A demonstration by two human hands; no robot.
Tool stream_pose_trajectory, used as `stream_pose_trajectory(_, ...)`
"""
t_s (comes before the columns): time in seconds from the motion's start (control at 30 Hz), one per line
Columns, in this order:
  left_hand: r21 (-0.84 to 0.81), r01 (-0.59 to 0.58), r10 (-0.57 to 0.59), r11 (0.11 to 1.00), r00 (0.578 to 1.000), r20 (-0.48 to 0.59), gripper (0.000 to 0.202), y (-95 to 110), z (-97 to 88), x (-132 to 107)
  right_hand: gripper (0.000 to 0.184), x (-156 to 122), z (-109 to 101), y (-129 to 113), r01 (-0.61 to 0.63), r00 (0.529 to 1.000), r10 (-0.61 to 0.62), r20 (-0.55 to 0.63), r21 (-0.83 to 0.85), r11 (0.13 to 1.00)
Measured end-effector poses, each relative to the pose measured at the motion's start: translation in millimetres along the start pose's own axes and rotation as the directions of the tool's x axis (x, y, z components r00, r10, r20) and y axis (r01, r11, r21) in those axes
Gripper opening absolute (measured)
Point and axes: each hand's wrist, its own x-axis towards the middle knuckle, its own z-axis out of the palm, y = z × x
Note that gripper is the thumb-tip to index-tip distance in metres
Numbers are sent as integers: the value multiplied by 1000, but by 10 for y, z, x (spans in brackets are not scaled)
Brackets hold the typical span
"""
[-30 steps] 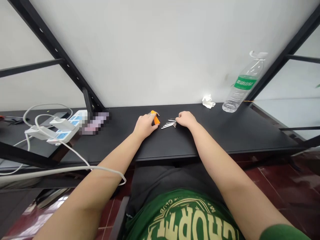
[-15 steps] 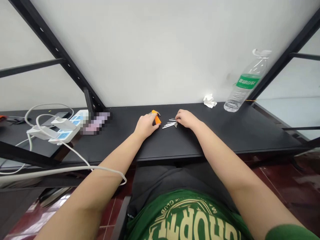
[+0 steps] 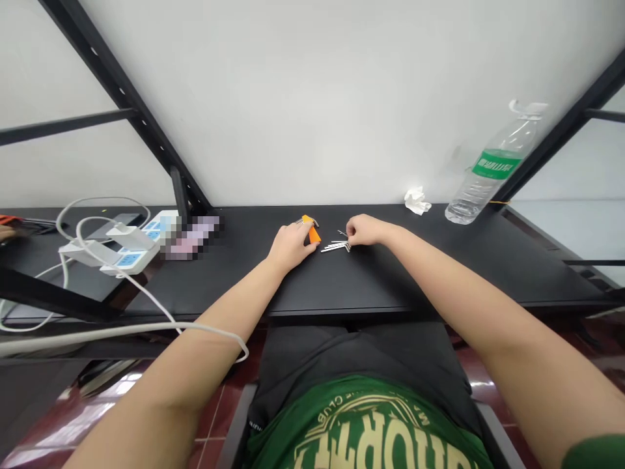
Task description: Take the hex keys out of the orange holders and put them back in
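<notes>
My left hand [image 3: 289, 246] rests on the black table [image 3: 420, 273], fingers curled around an orange hex-key holder [image 3: 312, 233] with a silver key or two sticking out at its far end. Just to the right lies a small pile of several loose silver hex keys [image 3: 334, 246]. My right hand [image 3: 366, 230] sits at the right end of that pile, fingertips pinched on one small key lifted slightly off the table.
A clear water bottle with a green label [image 3: 493, 170] leans at the back right, next to a crumpled white tissue [image 3: 418, 200]. White power strips with cables [image 3: 114, 251] lie at the left. Black frame bars [image 3: 127, 117] slant on both sides.
My right hand has closed its fingertips on one small key and raised it a little from the pile. The view has shifted slightly; my left hand stays on the orange holder.
</notes>
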Motion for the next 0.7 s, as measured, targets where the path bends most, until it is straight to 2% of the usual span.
stream_pose_trajectory(0.1, 2, 2, -2, 1000, 1000, 2, 43, -2, 2, 6, 12, 65, -118, 11, 36, 991, -53, 126, 129, 991)
stream_pose_trajectory(0.17, 5, -4, 4, 1000, 1000, -1, 43, -9, 2, 6, 12, 126, -199, -7, 64, 971, -90, 222, 121, 991)
stream_pose_trajectory(0.27, 0, -4, 4, 1000, 1000, -1, 42, -26, -1, 0, 13, 219, -270, -44, 41, 941, -65, 332, 79, 996)
stream_pose_trajectory(0.43, -4, 3, -3, 1000, 1000, 2, 43, -46, -1, -10, 12, 286, -281, -30, 2, 948, -21, 317, 60, 998)
stream_pose_trajectory(0.7, -19, -3, 3, 1000, 1000, -4, 43, -50, 16, -9, 8, 235, -338, 71, -81, 947, 43, 319, 105, 991)
